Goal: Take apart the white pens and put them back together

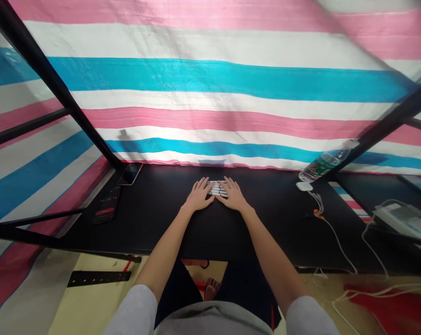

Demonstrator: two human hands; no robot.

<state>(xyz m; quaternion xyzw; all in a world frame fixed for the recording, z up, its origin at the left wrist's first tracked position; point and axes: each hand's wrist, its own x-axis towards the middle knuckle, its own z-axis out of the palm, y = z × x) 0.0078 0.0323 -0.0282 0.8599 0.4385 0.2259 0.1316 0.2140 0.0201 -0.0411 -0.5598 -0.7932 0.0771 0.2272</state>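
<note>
Several white, marker-like sticks (217, 188) lie stacked side by side on the black table (217, 232), too small to make out fully. My left hand (199, 194) rests flat at their left ends, fingers stretched out and spread. On the other side, my right hand (232, 194) lies with fingers extended over their right ends. Both thumbs point inward and nearly meet at the near edge of the row. The fingers cover part of the sticks' ends.
At the table's left lie a phone (130, 174) and a dark phone with a lit screen (106, 204). A clear bottle (324, 165) stands at the back right beside a white charger (304, 186) with cables. Black metal posts and a striped sheet (210, 79) enclose the table.
</note>
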